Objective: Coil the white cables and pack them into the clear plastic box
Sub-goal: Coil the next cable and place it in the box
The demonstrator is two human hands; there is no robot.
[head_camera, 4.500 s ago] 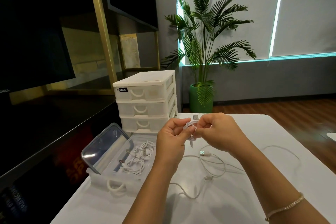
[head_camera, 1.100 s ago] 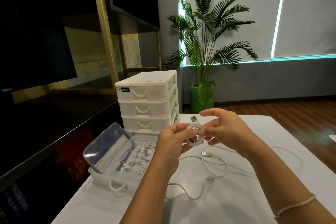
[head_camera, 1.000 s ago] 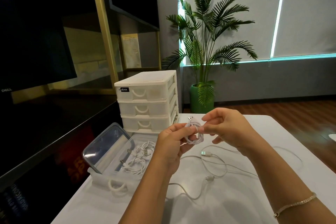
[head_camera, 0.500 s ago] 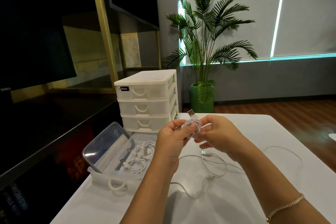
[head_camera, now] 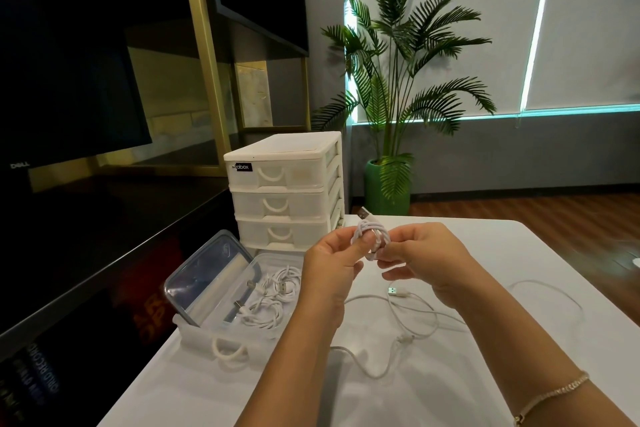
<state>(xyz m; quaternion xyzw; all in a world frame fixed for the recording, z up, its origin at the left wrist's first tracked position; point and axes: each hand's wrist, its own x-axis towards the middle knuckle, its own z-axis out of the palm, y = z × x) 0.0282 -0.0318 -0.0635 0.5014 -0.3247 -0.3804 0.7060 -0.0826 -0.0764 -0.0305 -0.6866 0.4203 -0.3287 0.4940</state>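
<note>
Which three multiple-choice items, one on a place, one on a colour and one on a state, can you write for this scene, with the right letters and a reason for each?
1. Where does the clear plastic box stand?
A. on top of the drawer unit
B. on the table, in front of the drawer unit
C. on the floor

2. What colour is the plant pot?
A. green
B. red
C. black

3. What state is the box lid in?
A. closed
B. open and tilted up
C. lying on the floor

Key: 1 B, the box sits on the white table before the drawer unit. 2 A, the pot under the palm is green. 3 B, the lid leans up and coiled cables show inside.
</note>
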